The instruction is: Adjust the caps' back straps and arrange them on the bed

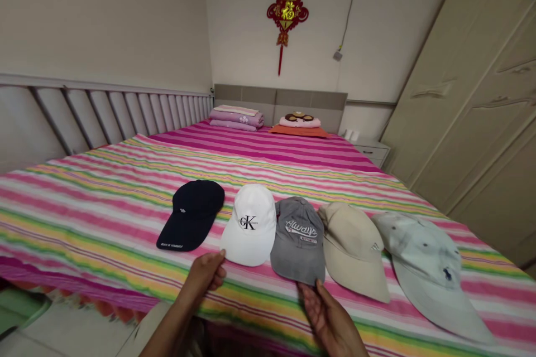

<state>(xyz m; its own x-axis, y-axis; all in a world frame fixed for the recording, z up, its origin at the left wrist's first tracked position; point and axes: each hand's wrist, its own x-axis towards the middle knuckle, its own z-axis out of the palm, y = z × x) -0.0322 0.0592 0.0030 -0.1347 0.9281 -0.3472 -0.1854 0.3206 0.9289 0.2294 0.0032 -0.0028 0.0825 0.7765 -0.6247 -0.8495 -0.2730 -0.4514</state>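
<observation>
Several baseball caps lie in a row across the striped bed. My left hand (206, 274) pinches the lower left edge of the brim of a white cap (253, 212) with black "CK"-like lettering. On the grey cap (298, 254) marked "Always", my right hand (329, 312) grips the front of the brim, thumb above and fingers underneath. A dark navy cap (199, 206) rests left of the white one. To the right of the grey cap are a beige cap (352, 245) and a pale, patchy cap (422, 256) with a small dark emblem.
The striped bedspread (125, 178) spans the bed up to a grey headboard (310, 97). Folded purple bedding (237, 118) and an orange pillow (295, 131) lie at the far end. A white railing (125, 106) runs along the left; a nightstand (371, 150) and wardrobe (469, 95) stand right.
</observation>
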